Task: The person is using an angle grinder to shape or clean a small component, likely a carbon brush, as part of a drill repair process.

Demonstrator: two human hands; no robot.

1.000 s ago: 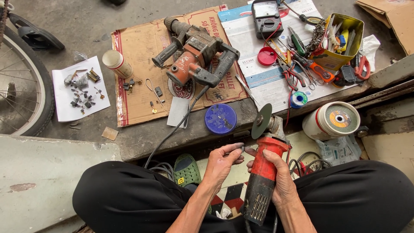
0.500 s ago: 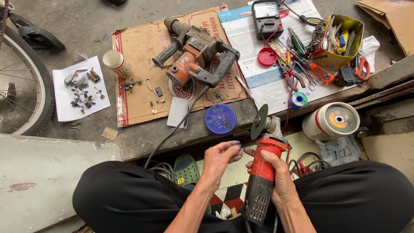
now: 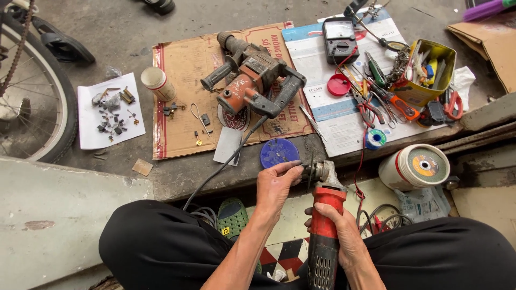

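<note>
- We see the angle grinder (image 3: 325,215) lying lengthwise, head toward the blue round tin (image 3: 279,153).
- Right hand (image 3: 344,236) wrapped around its red body; left hand (image 3: 275,185) pinching the disc (image 3: 310,172), seen edge-on.
- Grinder tail cut off.

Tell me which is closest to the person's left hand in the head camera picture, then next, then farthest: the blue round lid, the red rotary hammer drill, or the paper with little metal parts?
From the left hand:
1. Blue round lid, just above the fingers.
2. Red rotary hammer drill, farther up on the cardboard.
3. Paper with little metal parts, far off to the left by the bicycle wheel.
</note>
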